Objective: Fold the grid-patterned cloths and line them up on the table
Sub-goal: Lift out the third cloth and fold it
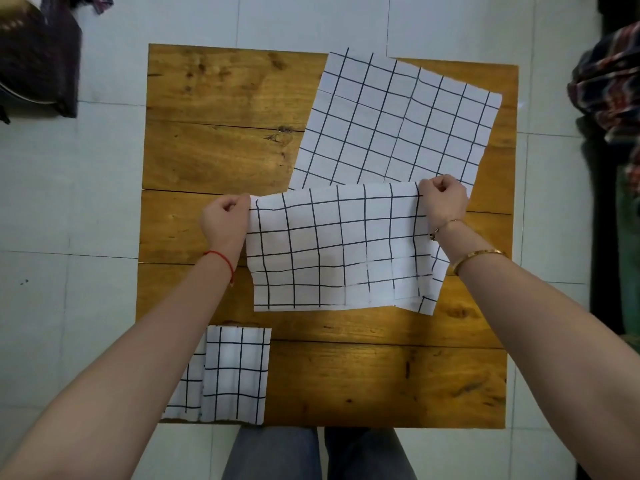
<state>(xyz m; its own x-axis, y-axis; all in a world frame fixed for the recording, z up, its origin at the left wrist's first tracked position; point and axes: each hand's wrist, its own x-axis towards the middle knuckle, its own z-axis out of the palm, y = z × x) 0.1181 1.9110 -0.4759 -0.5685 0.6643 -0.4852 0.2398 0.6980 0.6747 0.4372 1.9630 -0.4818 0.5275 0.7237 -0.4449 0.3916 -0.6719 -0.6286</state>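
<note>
A white cloth with a black grid (332,251) lies folded in half across the middle of the wooden table (221,109). My left hand (225,220) pinches its upper left corner and my right hand (443,199) pinches its upper right corner. An unfolded grid cloth (391,119) lies flat at the far right, its near edge under the held cloth. Two folded grid cloths sit at the near left: a square one (237,374) overlapping another (187,389), which my left forearm partly hides.
The table stands on a pale tiled floor. A dark bag (38,60) lies on the floor at the far left. Patterned fabric (613,88) is heaped at the right edge. My legs (318,455) show below the table's near edge.
</note>
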